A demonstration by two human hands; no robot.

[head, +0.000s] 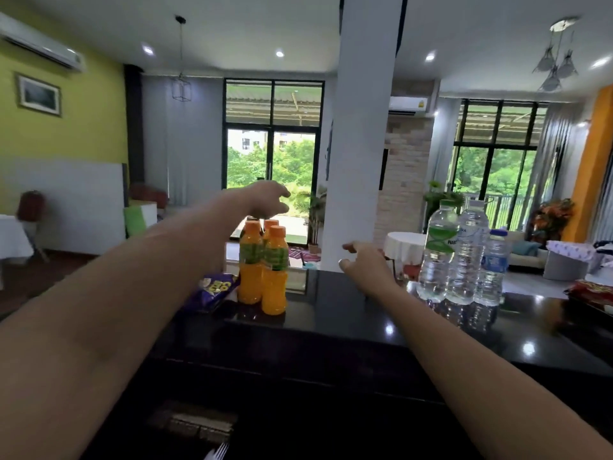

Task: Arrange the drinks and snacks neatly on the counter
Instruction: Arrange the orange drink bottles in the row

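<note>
The left hand [265, 200] reaches forward above the orange juice bottles [274, 270], fingers loosely curved downward and gripping nothing; whether a fingertip touches the rearmost cap I cannot tell. The right hand [365, 263] hovers lower, fingers relaxed and slightly spread, empty, over the bare middle stretch of the counter [331, 313].

That stretch is the widest open room, lying between two clusters. To its left the juice bottles stand packed together near the far edge: slim ridged plastic, orange caps, green labels. Just beside them, at the slab's left end, lies a crinkled purple snack bag [215, 290] with yellow print. To the right of the open stretch three clear water bottles [467, 250] stand upright in a tight row, ribbed and transparent, the nearest to the hand green-labelled, the shortest blue-labelled. Further right, at the frame's edge, a red snack bag [593, 293] lies flat.

The counter is black, glossy and hard-edged, mirroring the bottles and ceiling lights. A white square pillar [361, 127] rises just behind its far edge.
</note>
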